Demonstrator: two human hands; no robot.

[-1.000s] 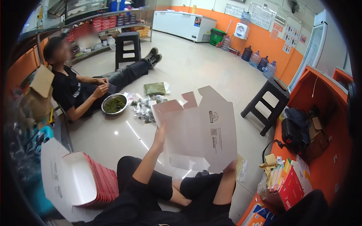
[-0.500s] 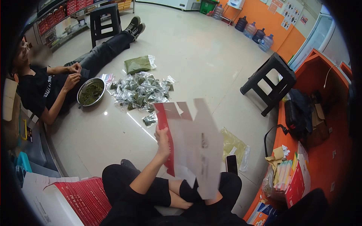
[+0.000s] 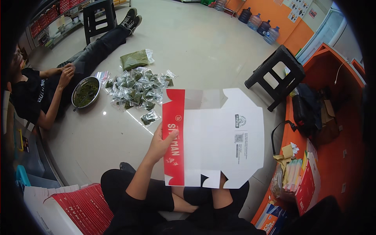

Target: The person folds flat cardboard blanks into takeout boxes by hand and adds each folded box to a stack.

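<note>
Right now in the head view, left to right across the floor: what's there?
Seated person in black → metal bowl of green leaves → pile of small clear packets → left hand → flat red-and-white carton blank → black stool → black bag.

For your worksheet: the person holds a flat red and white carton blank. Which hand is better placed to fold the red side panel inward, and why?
Probably the left. The left hand already grips the red panel of the carton blank, thumb on its face. The right hand is mostly hidden at the bottom edge, far from that panel.

Right hand — hidden behind the flat carton (image 3: 219, 137) — grip untellable.
</note>
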